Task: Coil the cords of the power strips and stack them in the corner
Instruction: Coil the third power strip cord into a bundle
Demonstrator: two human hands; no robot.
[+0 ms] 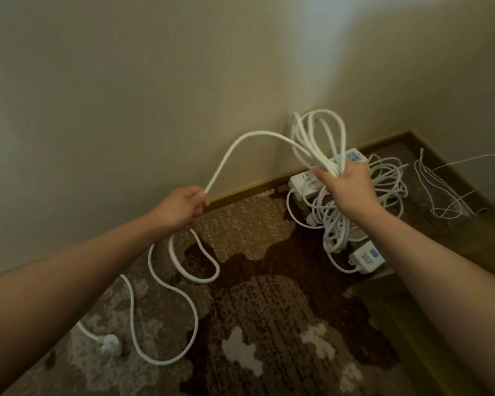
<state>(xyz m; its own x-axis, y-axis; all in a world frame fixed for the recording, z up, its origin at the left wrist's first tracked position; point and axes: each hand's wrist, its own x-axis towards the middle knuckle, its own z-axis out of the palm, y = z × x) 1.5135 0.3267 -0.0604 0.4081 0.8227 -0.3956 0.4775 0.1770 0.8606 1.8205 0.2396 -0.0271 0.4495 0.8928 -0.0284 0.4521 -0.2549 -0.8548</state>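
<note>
My right hand (347, 185) grips a bundle of white cord loops (317, 135) held up above the floor, and a power strip (366, 257) dangles from the cord below it. My left hand (180, 207) pinches the same white cord (229, 155) farther along. From there the loose cord (180, 295) snakes over the carpet to its plug (109, 342) at the lower left. In the corner, white power strips (306, 181) lie on the floor among tangled cords (383, 187).
Patterned brown and beige carpet (269, 324) covers the floor. A beige wall with a wooden skirting board (240, 192) runs behind. Thin white wires (440, 192) lie at the right near a wooden furniture edge (411, 338).
</note>
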